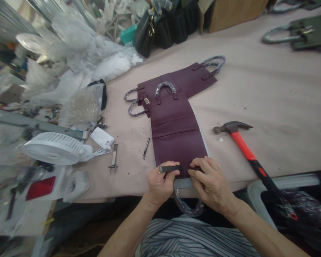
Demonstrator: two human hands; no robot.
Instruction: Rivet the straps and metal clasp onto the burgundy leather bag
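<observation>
Between fingers of left hand (pixel 159 182), pinching black metal-ended rod (pixel 169 168); curling right hand (pixel 212 178), clasping unclear, at lengthwise-receding maroon leather panel's (pixel 178 144) near end.

Bench packed on the left, light soft

Pinkish table (pixel 278 96) in front of me, surface lightly creased. Clear plastic bags (pixel 77 32) heaped far left, cardboard box (pixel 234 16) at back. White fan (pixel 52 148) left. Dark under near edge.

Bag-making workshop: flat maroon leather-like bag panels (pixel 173 116) ahead of right hand (pixel 210 182); red-and-black-handled steel claw hammer (pixel 246 150) to that hand's right.
</observation>
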